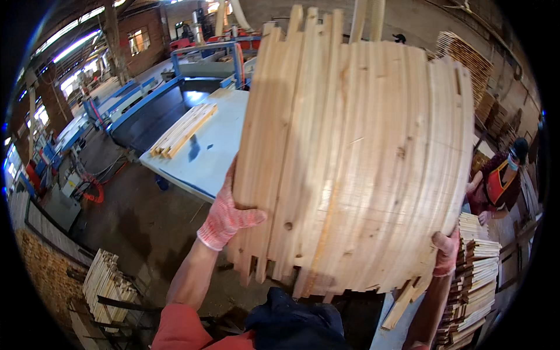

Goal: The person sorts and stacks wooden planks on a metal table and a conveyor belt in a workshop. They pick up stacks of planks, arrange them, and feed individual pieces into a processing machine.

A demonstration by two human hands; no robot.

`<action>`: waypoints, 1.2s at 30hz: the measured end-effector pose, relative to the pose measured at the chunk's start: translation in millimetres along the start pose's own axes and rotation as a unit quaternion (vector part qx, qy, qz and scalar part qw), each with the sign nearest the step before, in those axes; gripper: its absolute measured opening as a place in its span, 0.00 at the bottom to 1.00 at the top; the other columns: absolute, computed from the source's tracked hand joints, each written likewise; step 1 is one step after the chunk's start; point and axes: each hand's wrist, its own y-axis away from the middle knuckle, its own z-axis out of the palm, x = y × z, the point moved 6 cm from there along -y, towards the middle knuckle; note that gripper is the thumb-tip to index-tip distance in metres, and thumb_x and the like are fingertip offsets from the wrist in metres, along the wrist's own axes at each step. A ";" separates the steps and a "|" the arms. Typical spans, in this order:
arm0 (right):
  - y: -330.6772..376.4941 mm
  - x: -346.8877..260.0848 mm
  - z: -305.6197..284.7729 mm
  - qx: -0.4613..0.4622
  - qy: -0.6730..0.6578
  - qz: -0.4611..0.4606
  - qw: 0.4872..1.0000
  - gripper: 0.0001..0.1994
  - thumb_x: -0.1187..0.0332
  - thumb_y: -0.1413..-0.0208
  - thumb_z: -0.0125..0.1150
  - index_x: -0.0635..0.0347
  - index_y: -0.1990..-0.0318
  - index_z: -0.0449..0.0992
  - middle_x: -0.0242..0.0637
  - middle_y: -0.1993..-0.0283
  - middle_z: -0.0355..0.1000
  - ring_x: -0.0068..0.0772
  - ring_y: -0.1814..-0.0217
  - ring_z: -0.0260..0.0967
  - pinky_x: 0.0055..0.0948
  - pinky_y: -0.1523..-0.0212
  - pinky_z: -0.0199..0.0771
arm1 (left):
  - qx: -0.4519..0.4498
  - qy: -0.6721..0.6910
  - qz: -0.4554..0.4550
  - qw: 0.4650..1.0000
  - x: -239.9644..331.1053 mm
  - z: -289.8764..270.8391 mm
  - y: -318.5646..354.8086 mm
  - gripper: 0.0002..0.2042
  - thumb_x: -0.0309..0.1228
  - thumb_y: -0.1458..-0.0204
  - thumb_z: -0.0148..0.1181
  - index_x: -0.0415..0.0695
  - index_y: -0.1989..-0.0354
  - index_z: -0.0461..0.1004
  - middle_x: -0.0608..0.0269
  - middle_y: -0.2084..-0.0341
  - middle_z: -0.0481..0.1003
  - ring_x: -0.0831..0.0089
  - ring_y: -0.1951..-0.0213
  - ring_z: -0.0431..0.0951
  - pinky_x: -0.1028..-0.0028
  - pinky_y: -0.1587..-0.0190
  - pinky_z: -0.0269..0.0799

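While the armful of thin wooden slats (356, 151) stands upright before us, we clamp it between our gloved left hand (227, 216) and right hand (446, 252), each closed on a lower edge, above the stacked slats (475, 274).

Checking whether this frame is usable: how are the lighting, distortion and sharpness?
Head view: strong fisheye bend with a black rim; the slat bundle held by the left hand and right hand is evenly lit and sharp; windows at upper left are blown out; the far machinery looks soft.
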 end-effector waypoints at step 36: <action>-115.8 385.4 452.7 -0.173 -0.116 0.369 0.906 0.49 0.89 0.56 0.72 0.51 0.26 0.57 0.44 0.44 0.74 0.43 0.52 0.77 0.43 0.56 0.83 | 0.054 -0.133 -0.335 0.931 -326.8 -418.8 -104.5 0.54 0.32 0.51 0.79 0.41 0.19 0.46 0.51 0.29 0.66 0.61 0.30 0.66 0.62 0.27 0.61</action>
